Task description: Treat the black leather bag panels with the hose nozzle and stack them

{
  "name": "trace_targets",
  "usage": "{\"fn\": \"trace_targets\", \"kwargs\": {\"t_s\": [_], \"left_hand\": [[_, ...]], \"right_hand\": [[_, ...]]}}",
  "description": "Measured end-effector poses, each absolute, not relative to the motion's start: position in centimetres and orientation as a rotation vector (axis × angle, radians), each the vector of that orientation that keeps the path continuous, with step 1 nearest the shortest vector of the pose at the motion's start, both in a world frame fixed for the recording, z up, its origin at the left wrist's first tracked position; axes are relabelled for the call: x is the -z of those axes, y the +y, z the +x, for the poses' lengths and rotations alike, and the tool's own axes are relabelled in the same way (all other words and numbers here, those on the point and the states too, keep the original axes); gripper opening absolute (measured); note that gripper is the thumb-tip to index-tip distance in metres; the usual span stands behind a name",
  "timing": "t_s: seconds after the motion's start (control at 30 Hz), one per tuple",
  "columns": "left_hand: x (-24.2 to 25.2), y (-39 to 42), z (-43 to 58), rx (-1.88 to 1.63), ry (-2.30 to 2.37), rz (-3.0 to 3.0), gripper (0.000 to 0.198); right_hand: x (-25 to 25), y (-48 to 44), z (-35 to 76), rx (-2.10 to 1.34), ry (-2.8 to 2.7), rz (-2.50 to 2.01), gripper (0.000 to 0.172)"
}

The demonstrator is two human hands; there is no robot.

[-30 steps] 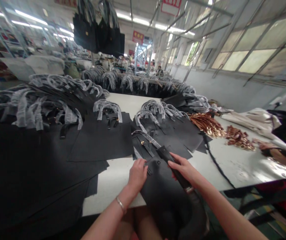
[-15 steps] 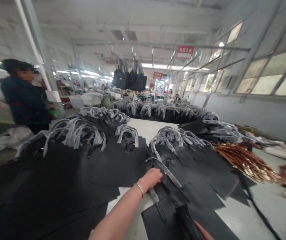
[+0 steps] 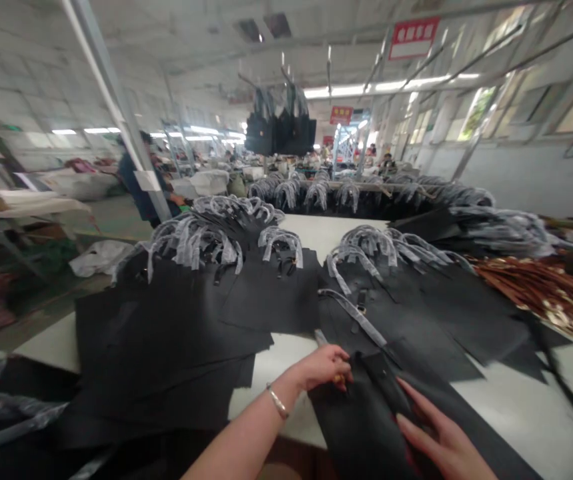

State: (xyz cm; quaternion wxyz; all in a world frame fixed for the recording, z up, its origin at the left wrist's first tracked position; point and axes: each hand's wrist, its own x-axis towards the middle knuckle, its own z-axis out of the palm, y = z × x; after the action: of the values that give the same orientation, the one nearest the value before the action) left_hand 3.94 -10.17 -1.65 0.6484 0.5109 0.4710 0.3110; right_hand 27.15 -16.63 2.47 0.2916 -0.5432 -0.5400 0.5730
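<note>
My left hand (image 3: pixel 327 368), with a silver bangle at the wrist, has its fingers curled at the upper left edge of a black leather panel (image 3: pixel 351 427). What lies between those fingers is too small to tell. My right hand (image 3: pixel 436 433) grips a folded black leather piece (image 3: pixel 391 393) from its right side, thumb and fingers against it. Just beyond, a plastic-wrapped handle (image 3: pixel 361 320) lies across black panels. More black panels with wrapped handles (image 3: pixel 280 247) are spread on the white table (image 3: pixel 291 353).
Brown straps with metal ends (image 3: pixel 551 293) lie at the right. A pile of black panels (image 3: pixel 166 353) covers the left side. Black bags (image 3: pixel 281 133) hang beyond the table. A person (image 3: pixel 136 180) stands behind a metal post (image 3: pixel 116 100) at the left.
The camera view has turned left and down. My left hand has come nearer to my right hand, which now shows more fully on the folded leather piece.
</note>
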Motion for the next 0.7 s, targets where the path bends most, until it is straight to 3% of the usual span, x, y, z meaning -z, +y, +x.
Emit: {"fn": "trace_targets", "kwargs": {"t_s": [0.13, 0.37, 0.5, 0.57, 0.7], "left_hand": [[3.8, -12.6, 4.3, -0.986, 0.981, 0.854, 0.030], [4.7, -13.8, 5.6, -1.083, 0.883, 0.729, 0.037], [5.1, -14.3, 6.1, -1.127, 0.932, 0.658, 0.038], [5.6, -14.3, 6.4, -1.138, 0.925, 0.586, 0.037], [6.0, -13.9, 7.1, -1.161, 0.910, 0.487, 0.018]], "right_hand": [[-4.4, -18.1, 26.9, -1.688, -1.381, -1.372, 0.098], [-3.9, -18.1, 26.8, -1.854, -1.276, -1.303, 0.076], [-3.2, -17.5, 26.1, -1.836, -1.265, -1.294, 0.082], [-3.1, -17.5, 26.0, -1.849, -1.277, -1.312, 0.089], [-3.0, -17.5, 26.2, -1.809, -1.341, -1.320, 0.075]]}}
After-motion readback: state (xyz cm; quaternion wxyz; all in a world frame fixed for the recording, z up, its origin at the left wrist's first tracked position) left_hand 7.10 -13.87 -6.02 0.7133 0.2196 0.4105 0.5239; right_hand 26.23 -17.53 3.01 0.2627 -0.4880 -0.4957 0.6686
